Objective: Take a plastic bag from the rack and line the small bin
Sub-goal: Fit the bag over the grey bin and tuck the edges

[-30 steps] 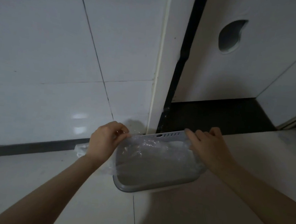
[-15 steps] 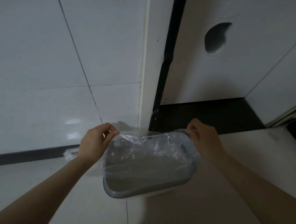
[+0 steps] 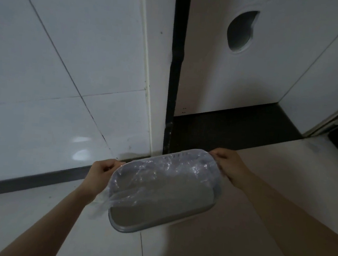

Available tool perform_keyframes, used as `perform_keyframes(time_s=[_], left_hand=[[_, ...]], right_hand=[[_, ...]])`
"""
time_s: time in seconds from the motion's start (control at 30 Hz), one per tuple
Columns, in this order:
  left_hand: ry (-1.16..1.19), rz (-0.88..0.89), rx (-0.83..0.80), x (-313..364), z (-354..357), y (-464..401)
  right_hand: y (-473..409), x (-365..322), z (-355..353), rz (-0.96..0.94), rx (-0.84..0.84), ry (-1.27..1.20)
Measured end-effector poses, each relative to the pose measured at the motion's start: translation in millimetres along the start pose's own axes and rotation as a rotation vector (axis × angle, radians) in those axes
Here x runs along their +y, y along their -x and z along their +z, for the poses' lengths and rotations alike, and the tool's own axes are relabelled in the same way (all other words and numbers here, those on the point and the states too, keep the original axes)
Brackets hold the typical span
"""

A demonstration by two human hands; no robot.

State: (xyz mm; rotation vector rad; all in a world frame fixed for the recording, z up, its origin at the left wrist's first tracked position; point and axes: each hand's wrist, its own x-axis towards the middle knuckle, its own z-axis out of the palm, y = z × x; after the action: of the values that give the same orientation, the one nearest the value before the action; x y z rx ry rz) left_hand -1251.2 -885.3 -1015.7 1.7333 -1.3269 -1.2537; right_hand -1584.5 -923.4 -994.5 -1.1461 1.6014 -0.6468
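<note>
1. Here, the left hand (image 3: pixel 102 170) pinches the plastic bag (image 3: pixel 159 180) at the bin's left edge.
2. The right hand (image 3: pixel 229 164) grips the bag at the far right corner.
3. The clear bag stretches over the mouth of the small grey bin (image 3: pixel 161 224).
4. The bin stands on the pale tiled floor (image 3: pixel 52 219), near the white wall (image 3: pixel 55 75).

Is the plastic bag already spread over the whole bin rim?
No. The plastic bag covers the far rim; the bin near rim shows bare.
</note>
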Motion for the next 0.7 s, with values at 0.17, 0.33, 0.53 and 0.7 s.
perform_keyframes(time_s=[0.17,0.33,0.53,0.7], left_hand=[[0.012,0.047,0.036,8,-8,18],[-0.286,0.454,0.123,43,-12,48],[-0.761,0.702,-0.104,86,81,64],[-0.671,0.55,-0.019,77,108,60]], right_hand=[[11,7,-11,0.16,-0.112,-0.411],[40,1,-31,-0.375,0.129,0.184],[59,0,-29,-0.635,0.024,0.657],[69,10,-28,-0.644,0.146,0.579]])
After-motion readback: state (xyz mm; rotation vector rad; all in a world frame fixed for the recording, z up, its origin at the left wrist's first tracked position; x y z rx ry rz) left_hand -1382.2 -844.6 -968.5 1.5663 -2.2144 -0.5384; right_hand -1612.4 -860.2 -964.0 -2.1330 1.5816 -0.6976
